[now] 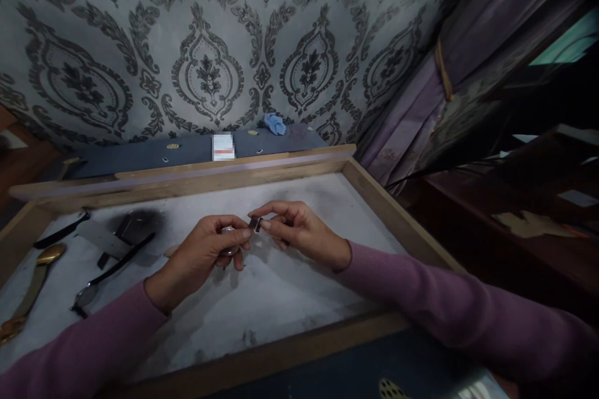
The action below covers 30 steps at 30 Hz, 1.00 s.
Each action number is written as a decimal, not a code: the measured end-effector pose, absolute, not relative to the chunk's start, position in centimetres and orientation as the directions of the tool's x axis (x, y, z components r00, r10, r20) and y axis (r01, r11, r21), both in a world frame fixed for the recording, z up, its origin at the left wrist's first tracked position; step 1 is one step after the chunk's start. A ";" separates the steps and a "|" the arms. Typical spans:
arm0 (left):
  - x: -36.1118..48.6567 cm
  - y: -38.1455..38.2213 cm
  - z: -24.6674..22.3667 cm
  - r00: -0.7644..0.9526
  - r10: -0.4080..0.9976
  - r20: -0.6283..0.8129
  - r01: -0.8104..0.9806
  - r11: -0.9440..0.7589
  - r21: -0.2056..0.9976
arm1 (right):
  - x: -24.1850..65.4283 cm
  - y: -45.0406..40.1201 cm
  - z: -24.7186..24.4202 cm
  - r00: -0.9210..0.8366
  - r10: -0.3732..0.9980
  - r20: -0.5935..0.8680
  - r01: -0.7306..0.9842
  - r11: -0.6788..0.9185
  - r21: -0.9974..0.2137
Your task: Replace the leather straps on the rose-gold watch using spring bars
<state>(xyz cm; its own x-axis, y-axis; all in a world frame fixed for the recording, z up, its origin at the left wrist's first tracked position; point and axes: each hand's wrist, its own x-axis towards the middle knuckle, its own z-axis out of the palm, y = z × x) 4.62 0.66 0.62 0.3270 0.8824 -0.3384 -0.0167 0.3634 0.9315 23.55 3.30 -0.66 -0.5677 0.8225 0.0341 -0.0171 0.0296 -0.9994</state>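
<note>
Left hand [199,243]: gripping a round silvery watch [229,250], apparently, between thumb and fingers.
Right hand [304,229]: pinching a small dark piece [255,224].
Watch handling: probably light, stiff, slippery, somewhat fragile; best held by its rim.
Watch position: inside left hand's grasp; dark piece just right, between both hands, above wooden-rimmed tray [377,201].

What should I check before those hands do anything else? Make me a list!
1. Left hand holds the round silver thing: ok.
2. Right hand has the small dark piece at its fingertips: ok.
3. Dark piece joined to the silver thing: cannot tell, fingers hide it.
4. Both hands above the tray: ok.
5. Tray's left side free of other things: not ok, the gold watch and black-strapped watch lie there.
</note>
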 end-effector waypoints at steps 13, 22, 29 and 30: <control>4.4 0.4 1.2 0.334 0.864 -0.377 -0.182 0.451 0.874 | 23.8 3.5 -0.2 -0.490 0.868 -0.085 -0.095 -0.150 -0.984; 3.7 0.0 1.0 0.391 0.877 -0.279 -0.209 0.380 0.901 | 24.0 3.3 0.0 -0.519 0.853 -0.047 -0.067 -0.096 -0.993; 3.4 -0.2 0.9 0.420 0.887 -0.192 -0.224 0.306 0.926 | 23.9 3.0 0.5 -0.545 0.837 -0.040 -0.067 -0.091 -0.994; 3.3 -0.2 1.0 0.417 0.889 -0.191 -0.217 0.302 0.928 | 23.9 3.0 0.6 -0.549 0.835 -0.043 -0.074 -0.100 -0.992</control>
<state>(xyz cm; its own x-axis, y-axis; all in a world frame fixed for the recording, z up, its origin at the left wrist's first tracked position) 3.32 -0.20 1.01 0.4172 0.8885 -0.1910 -0.2172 0.3015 0.9284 23.87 2.97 0.62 -0.5490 0.8347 -0.0432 -0.0739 -0.0999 -0.9922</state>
